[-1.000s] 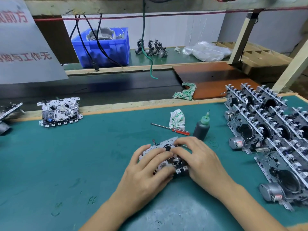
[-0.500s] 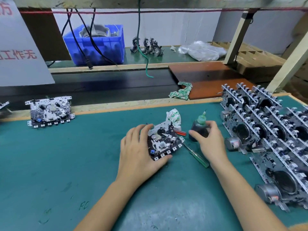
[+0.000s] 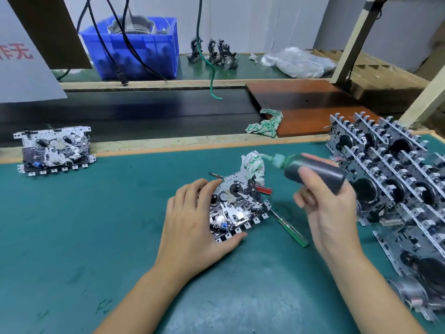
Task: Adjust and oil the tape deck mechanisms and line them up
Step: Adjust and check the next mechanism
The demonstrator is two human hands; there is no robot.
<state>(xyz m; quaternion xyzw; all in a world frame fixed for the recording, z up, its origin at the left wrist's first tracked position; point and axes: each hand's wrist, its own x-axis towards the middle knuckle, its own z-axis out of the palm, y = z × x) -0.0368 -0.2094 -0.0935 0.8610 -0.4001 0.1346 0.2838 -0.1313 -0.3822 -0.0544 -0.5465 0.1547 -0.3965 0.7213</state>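
A metal tape deck mechanism (image 3: 237, 208) lies face up on the green mat, tilted. My left hand (image 3: 192, 222) holds it by its left and near edges, thumb along the bottom. My right hand (image 3: 330, 210) grips a dark oil bottle (image 3: 315, 173) with a green nozzle, lifted and tipped to the left, its tip above and to the right of the mechanism. Several mechanisms (image 3: 390, 169) stand lined up in rows at the right. Another single mechanism (image 3: 55, 149) sits at the far left.
A green-handled screwdriver (image 3: 292, 231) lies right of the held mechanism; a red-handled one (image 3: 263, 189) lies behind it beside a crumpled cloth (image 3: 251, 163). Behind the mat's wooden edge runs a dark conveyor belt (image 3: 144, 114), with another cloth (image 3: 265, 125), a brown board (image 3: 303, 104) and a blue bin (image 3: 137, 49).
My right hand took the oil bottle off the mat, lifted it and tipped its nozzle left. My left hand turned the mechanism face up and keeps holding it.
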